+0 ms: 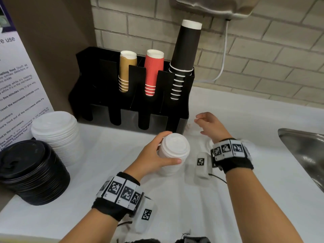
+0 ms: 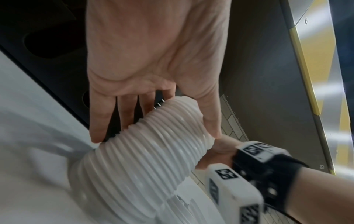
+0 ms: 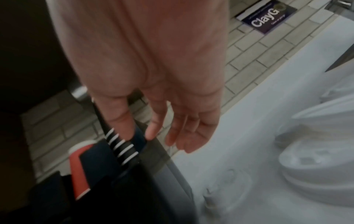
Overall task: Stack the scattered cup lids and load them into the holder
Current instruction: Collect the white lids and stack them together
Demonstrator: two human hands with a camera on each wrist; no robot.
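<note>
Nearest, at the counter's [image 1: 175, 207] left edge, sits a black lid stack [image 1: 33, 172] with a bigger white lid stack [image 1: 57, 135] just behind it. Mid-counter, the left hand [image 1: 154, 155] is wrapped around a small stack of white lids [image 1: 173, 151], thumb and fingers curled on its sides. The right hand [image 1: 210, 125] hovers loose and empty over a single lid [image 3: 226, 186] by the black holder's [image 1: 133, 109] right front corner, cups [image 1: 154, 71] standing in its back slots.
</note>
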